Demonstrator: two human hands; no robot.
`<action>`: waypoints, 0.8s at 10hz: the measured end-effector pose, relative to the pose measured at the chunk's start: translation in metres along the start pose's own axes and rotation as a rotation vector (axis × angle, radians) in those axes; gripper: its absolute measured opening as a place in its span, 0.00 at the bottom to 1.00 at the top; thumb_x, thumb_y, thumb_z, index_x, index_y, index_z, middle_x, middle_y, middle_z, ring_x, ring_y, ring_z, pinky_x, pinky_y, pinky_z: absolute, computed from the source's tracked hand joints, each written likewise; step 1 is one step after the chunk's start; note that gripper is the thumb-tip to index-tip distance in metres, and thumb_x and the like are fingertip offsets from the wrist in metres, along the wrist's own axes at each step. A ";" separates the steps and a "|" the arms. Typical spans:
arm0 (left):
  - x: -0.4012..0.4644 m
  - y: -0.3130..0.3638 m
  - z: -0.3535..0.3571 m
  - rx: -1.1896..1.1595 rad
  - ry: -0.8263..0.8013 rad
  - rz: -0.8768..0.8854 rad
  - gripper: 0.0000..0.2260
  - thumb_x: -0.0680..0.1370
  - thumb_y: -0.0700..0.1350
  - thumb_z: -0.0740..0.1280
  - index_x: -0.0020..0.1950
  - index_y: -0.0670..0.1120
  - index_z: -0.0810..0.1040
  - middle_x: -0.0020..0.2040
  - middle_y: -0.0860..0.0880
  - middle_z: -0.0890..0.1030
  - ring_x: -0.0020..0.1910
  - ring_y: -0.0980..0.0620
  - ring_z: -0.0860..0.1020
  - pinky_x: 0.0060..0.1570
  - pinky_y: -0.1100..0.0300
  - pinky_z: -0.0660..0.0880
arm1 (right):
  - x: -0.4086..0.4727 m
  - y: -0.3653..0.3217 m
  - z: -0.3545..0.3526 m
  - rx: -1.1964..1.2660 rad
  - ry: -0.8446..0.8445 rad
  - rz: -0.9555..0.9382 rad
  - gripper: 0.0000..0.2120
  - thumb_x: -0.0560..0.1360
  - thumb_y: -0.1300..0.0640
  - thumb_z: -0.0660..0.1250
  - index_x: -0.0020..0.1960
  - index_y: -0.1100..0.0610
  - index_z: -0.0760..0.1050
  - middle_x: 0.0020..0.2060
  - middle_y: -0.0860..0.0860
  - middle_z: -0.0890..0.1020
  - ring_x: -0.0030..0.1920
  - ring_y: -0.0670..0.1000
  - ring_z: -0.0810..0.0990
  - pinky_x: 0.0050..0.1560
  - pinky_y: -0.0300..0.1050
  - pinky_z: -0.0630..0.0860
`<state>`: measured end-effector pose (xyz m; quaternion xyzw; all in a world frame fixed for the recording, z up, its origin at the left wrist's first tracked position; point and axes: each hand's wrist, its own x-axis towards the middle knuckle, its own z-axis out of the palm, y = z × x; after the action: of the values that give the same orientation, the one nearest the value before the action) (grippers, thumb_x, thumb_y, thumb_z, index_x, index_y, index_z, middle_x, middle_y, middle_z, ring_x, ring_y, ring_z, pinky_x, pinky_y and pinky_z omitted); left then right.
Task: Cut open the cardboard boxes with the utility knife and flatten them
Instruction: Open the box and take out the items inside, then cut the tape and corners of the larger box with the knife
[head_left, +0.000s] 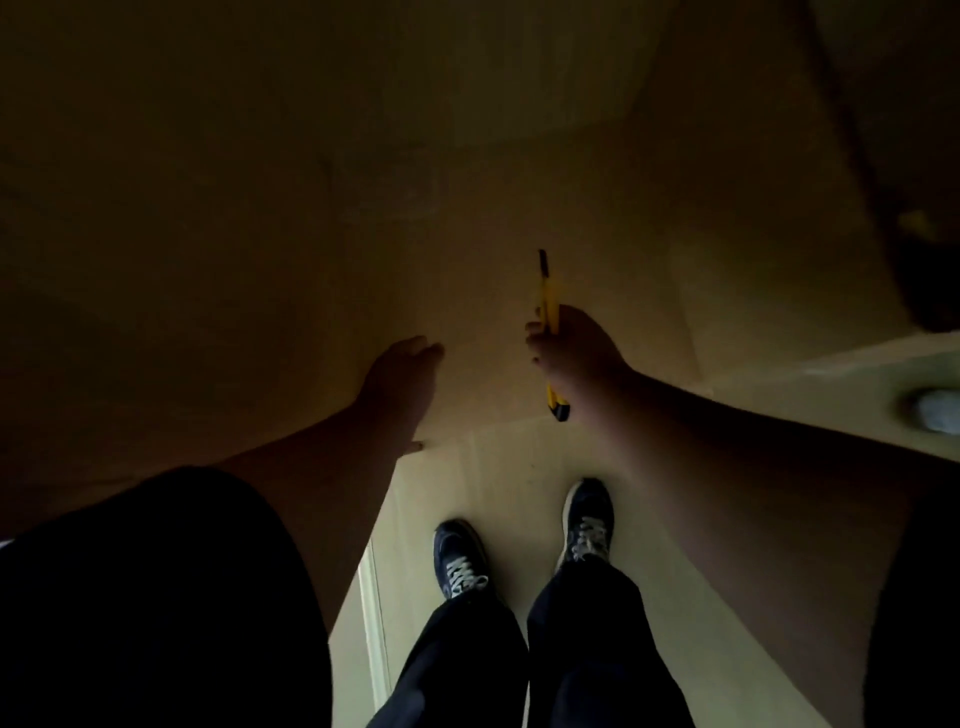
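Observation:
A large brown cardboard box (322, 218) fills the upper part of the dim view, its near edge just in front of my feet. My left hand (400, 379) lies against the cardboard near that edge, thumb hooked at the edge, fingers fairly straight. My right hand (571, 348) grips a yellow and black utility knife (548, 301) in a fist, its tip pointing away from me over the cardboard. Whether the blade is out cannot be made out in the dark.
More flat cardboard (675, 597) lies under my two dark shoes (587, 525). A dark shape with a yellow spot (919, 228) stands at the upper right. A pale round object (937, 410) sits at the right edge.

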<state>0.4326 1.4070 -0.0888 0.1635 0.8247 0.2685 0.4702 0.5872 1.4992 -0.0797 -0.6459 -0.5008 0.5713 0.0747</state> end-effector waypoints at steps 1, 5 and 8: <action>-0.029 0.001 0.003 0.048 0.003 0.037 0.20 0.83 0.49 0.61 0.74 0.47 0.67 0.72 0.47 0.71 0.70 0.47 0.70 0.62 0.60 0.68 | -0.036 0.003 -0.018 -0.066 0.048 -0.033 0.13 0.79 0.58 0.62 0.61 0.50 0.75 0.49 0.52 0.81 0.45 0.56 0.82 0.43 0.49 0.77; -0.183 -0.039 -0.019 -0.095 0.115 0.111 0.19 0.79 0.53 0.65 0.69 0.52 0.75 0.62 0.52 0.77 0.58 0.52 0.75 0.55 0.63 0.69 | -0.167 0.048 -0.041 -0.162 0.052 -0.204 0.15 0.77 0.59 0.65 0.62 0.49 0.76 0.52 0.45 0.80 0.53 0.50 0.78 0.51 0.42 0.71; -0.311 -0.075 -0.070 -0.261 0.187 0.132 0.18 0.80 0.50 0.66 0.69 0.50 0.75 0.63 0.52 0.78 0.61 0.52 0.75 0.62 0.59 0.70 | -0.274 0.026 -0.041 -0.203 -0.058 -0.350 0.16 0.78 0.62 0.64 0.64 0.50 0.76 0.55 0.44 0.79 0.57 0.49 0.78 0.53 0.41 0.70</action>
<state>0.5282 1.1645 0.1095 0.1293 0.8106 0.4176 0.3897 0.6779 1.3054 0.0986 -0.5366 -0.6621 0.5147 0.0929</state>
